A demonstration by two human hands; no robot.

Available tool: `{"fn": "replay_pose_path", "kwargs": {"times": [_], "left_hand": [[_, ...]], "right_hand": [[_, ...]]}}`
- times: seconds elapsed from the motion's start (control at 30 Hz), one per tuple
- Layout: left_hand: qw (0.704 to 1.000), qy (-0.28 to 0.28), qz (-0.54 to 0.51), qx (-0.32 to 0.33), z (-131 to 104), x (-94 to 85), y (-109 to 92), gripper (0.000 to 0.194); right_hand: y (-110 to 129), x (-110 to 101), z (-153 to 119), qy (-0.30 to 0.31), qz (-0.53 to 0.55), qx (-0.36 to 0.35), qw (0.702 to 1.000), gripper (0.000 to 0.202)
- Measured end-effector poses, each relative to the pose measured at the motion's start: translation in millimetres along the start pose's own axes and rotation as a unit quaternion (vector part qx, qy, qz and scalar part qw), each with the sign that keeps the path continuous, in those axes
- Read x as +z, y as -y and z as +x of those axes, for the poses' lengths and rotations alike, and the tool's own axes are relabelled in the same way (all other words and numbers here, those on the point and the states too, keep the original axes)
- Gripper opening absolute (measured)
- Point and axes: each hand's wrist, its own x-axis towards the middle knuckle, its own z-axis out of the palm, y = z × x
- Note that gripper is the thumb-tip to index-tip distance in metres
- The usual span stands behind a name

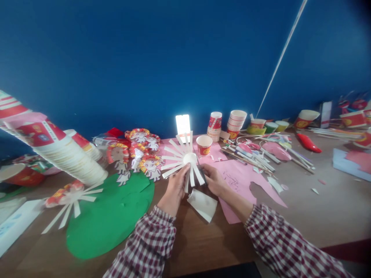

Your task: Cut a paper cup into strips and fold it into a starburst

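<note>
In the middle of the head view is a paper cup cut into strips (189,158), its white strips fanned out around the round base. My left hand (177,184) pinches it from the lower left. Just right of the base, my right hand (213,178) is closed around a thin dark tool (200,170), whose kind is too blurred to tell. A loose curved piece of white paper (203,204) lies below both hands. Behind them stands an uncut red and white paper cup (204,145).
On the left, a tall leaning stack of paper cups (69,154) rises near a green paper disc (113,216) and another cut-up cup (74,199). Paper cutout figures (139,152) lie behind. Pink paper (237,177), brushes and sticks (257,158), and a red pod-shaped object (308,143) are rightward.
</note>
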Motion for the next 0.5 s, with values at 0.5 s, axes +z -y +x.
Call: {"fn": "replay_pose_path", "kwargs": {"times": [0.5], "left_hand": [[1.000, 0.010, 0.007, -0.021, 7.8, -6.3, 0.6, 0.027]], "right_hand": [[4.2, 0.7, -0.6, -0.008, -0.017, -0.001, 1.000, 0.022]]}}
